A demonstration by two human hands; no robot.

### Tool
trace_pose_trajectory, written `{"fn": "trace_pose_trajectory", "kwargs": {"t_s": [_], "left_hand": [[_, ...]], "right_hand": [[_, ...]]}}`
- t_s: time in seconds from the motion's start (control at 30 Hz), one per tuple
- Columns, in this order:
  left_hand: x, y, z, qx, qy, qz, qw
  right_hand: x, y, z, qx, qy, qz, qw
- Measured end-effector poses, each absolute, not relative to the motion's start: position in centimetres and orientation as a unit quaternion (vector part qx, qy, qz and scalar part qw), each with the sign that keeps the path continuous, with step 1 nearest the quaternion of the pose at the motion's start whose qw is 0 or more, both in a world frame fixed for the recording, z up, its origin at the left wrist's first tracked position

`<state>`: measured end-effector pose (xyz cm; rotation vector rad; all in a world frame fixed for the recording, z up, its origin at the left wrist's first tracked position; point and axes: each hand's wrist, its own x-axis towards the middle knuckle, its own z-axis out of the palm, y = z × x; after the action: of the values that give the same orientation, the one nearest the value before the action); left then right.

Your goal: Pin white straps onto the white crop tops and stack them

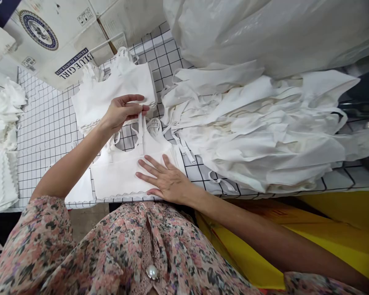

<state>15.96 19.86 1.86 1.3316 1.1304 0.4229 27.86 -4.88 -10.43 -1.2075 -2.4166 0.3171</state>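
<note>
white cropped camisole (126, 176) with scalloped hem, centre of frame, on white grid-patterned table (49, 123); left hand (124, 112) pinching its shoulder strap (140, 128); right hand (164, 180) spread open on its body; second white top (113, 90) just above; heap of white garments (249, 123) at right.

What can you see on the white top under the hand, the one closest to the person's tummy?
The white top lies flat on a grid-patterned table top, with its scalloped hem along the near edge. Its fabric looks soft and smooth. Thin straps rise from its upper edge toward the left hand, and the right hand presses flat on it. Another white piece of cloth shows beside it.
</note>
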Motion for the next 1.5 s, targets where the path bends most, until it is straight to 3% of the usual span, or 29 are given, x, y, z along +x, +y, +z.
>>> {"fn": "trace_pose_trajectory", "kwargs": {"t_s": [0.23, 0.4, 0.53, 0.63, 0.77, 0.9, 1.03, 1.17, 1.3, 1.5], "left_hand": [[16.7, 20.1, -0.7, 0.695, 0.424, 0.149, 0.562], [11.8, 20.2, 2.8, 0.830, 0.403, 0.158, 0.351], [3.6, 11.7, 1.9, 0.885, 0.412, 0.142, 0.165], [0.2, 3.3, -2.6, 0.908, 0.390, 0.093, 0.121], [0.8, -2.3, -6.6, 0.872, 0.445, 0.061, 0.192], [0.6, -1.9, -5.8, 0.826, 0.484, 0.112, 0.267], [-3.6, -0.9, -3.4, 0.689, 0.625, 0.240, 0.277], [-7.0, 0.5, -1.8, 0.559, 0.685, 0.190, 0.428], [-6.4, 2.9, -1.0, 0.505, 0.676, 0.138, 0.519], [-4.0, 4.4, -1.4, 0.507, 0.716, 0.100, 0.469]], "right_hand": [[28.1, -5.2, -10.3, -0.438, -0.868, 0.119, 0.201], [29.3, -5.7, -10.2, -0.427, -0.866, 0.140, 0.220], [28.5, -6.1, -9.0, -0.441, -0.843, 0.126, 0.281], [25.9, -6.3, -8.7, -0.474, -0.830, 0.119, 0.270], [24.2, -6.9, -9.9, -0.520, -0.815, 0.153, 0.205], [26.8, -8.9, -10.0, -0.585, -0.775, 0.164, 0.174], [30.2, -10.8, -7.7, -0.707, -0.645, 0.161, 0.241], [31.8, -9.8, -5.5, -0.804, -0.447, 0.289, 0.266], [32.1, -6.8, -5.0, -0.819, -0.390, 0.367, 0.204], [31.9, -4.3, -5.4, -0.821, -0.492, 0.282, 0.062]]}}
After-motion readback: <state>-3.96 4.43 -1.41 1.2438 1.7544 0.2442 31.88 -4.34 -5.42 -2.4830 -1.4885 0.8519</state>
